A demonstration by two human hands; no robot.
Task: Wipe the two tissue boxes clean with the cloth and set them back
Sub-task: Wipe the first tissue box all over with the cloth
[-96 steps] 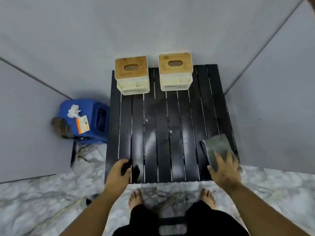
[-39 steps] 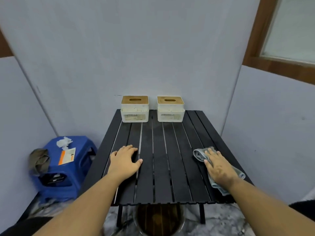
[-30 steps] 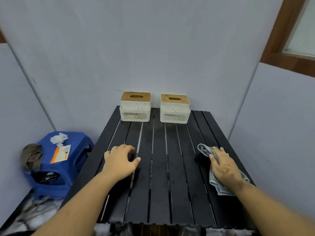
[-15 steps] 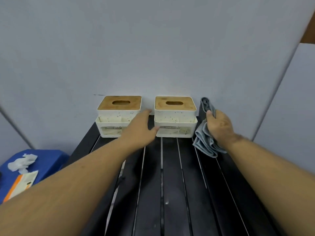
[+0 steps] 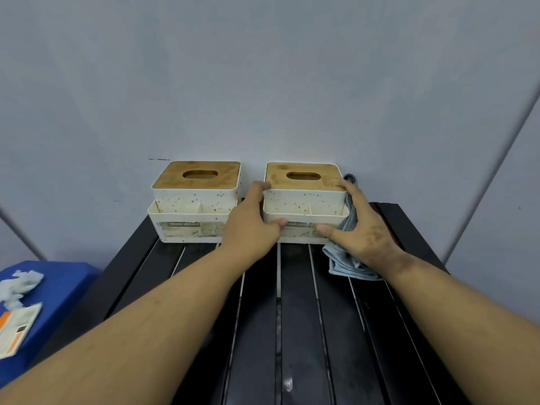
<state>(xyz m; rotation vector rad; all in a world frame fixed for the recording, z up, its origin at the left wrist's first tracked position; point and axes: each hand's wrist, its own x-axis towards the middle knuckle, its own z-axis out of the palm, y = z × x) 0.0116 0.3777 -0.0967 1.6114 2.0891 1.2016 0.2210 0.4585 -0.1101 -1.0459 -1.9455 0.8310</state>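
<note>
Two white speckled tissue boxes with wooden lids stand side by side at the far edge of the black slatted table, against the wall. My left hand grips the left side of the right tissue box, thumb on its front. My right hand grips that box's right side, with the grey-blue cloth pressed between palm and box and hanging onto the table. The left tissue box stands untouched beside my left hand.
A blue stool stands low at the left of the table, with a crumpled tissue and a printed card on it. Grey panels close in the table at the back and on both sides.
Both hands left the near part of the table and reached to the far edge. My right hand carried the cloth along. Both hands have now closed on the right tissue box.
</note>
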